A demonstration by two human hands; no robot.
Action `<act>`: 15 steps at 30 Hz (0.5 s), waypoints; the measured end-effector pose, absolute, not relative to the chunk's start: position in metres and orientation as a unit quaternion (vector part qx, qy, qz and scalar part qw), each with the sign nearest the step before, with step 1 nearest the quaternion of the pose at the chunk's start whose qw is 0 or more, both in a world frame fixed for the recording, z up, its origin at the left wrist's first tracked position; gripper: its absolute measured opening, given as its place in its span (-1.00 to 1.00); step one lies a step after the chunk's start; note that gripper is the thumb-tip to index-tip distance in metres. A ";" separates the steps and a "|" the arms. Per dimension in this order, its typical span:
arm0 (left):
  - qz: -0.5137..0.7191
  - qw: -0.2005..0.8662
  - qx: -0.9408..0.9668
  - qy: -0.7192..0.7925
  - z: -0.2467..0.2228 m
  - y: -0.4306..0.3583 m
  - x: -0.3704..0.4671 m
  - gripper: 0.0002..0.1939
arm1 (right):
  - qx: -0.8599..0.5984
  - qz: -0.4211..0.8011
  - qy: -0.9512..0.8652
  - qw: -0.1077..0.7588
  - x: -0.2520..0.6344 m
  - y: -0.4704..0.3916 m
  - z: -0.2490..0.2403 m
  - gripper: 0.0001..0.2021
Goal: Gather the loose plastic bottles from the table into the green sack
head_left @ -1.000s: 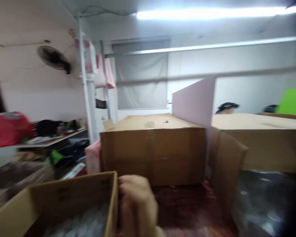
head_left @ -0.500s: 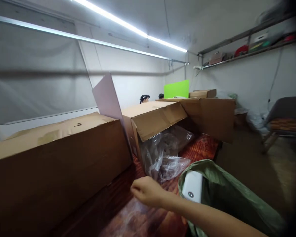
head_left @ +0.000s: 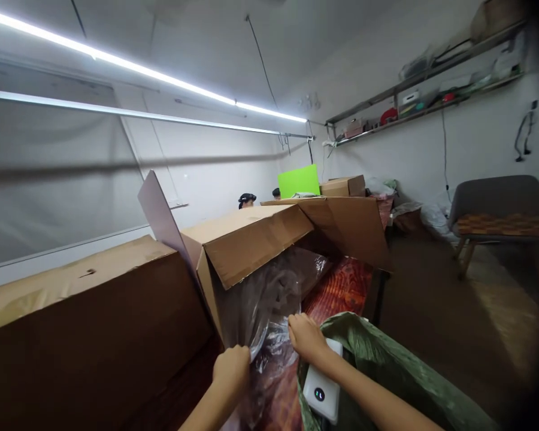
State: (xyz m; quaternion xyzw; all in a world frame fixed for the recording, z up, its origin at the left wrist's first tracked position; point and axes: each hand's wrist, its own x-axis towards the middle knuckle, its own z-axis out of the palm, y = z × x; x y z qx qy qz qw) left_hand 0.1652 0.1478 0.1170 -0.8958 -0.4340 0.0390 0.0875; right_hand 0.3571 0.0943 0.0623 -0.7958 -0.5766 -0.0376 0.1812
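Clear plastic bags (head_left: 272, 287) spill from the open side of a cardboard box (head_left: 251, 230) onto the red wood-grain table (head_left: 341, 287). My left hand (head_left: 232, 370) is closed on the edge of the plastic, low in front of the box opening. To its right, my right hand (head_left: 306, 338) is also closed, its fingers gripping the plastic's other side. Just below the right wrist, a white power bank (head_left: 322, 383) with a small lit display lies in the mouth of a green sack (head_left: 386, 353). The fingertips of both hands are hidden.
A large closed cardboard box (head_left: 94, 335) stands at the left, with a pale upright board (head_left: 159, 209) behind it. Another open carton (head_left: 354, 227) and a green panel (head_left: 299, 181) are farther back. A chair (head_left: 498, 209) stands at right. Two people's heads show beyond the boxes.
My left hand has come into view and holds the plastic. My right hand has moved onto the plastic beside the sack. The view has turned right and tipped up.
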 end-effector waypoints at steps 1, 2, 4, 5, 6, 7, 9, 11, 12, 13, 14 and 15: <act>0.044 0.090 -0.893 -0.440 0.118 0.146 0.152 -0.68 | -0.801 -0.040 -0.569 0.183 0.359 0.093 0.062 -0.79; 0.051 0.093 -0.888 -0.447 0.120 0.143 0.137 -0.66 | -0.806 -0.040 -0.561 0.182 0.361 0.092 0.062 -0.76; 0.075 0.092 -0.880 -0.461 0.127 0.136 0.108 -0.65 | -0.812 -0.025 -0.557 0.174 0.365 0.089 0.060 -0.68; 0.085 0.088 -0.876 -0.467 0.132 0.131 0.096 -0.66 | -0.810 -0.013 -0.561 0.168 0.367 0.088 0.059 -0.65; 0.092 0.083 -0.873 -0.471 0.138 0.125 0.085 -0.67 | -0.806 0.001 -0.568 0.164 0.368 0.087 0.058 -0.65; 0.096 0.075 -0.872 -0.473 0.143 0.118 0.077 -0.68 | -0.801 0.015 -0.576 0.163 0.369 0.087 0.057 -0.68; 0.092 0.066 -0.876 -0.469 0.154 0.105 0.071 -0.69 | -0.788 0.038 -0.589 0.177 0.366 0.085 0.055 -0.75; 0.083 0.065 -0.883 -0.457 0.161 0.093 0.076 -0.71 | -0.775 0.061 -0.594 0.207 0.357 0.085 0.056 -0.77; 0.074 0.067 -0.888 -0.449 0.164 0.089 0.081 -0.71 | -0.767 0.074 -0.597 0.225 0.350 0.084 0.058 -0.77; 0.062 0.068 -0.891 -0.445 0.167 0.086 0.087 -0.71 | -0.757 0.086 -0.599 0.245 0.343 0.083 0.060 -0.76; 0.045 0.065 -0.893 -0.443 0.171 0.085 0.094 -0.70 | -0.748 0.099 -0.601 0.265 0.334 0.081 0.063 -0.76; 0.022 0.057 -0.895 -0.442 0.178 0.086 0.099 -0.69 | -0.737 0.112 -0.602 0.286 0.326 0.079 0.066 -0.76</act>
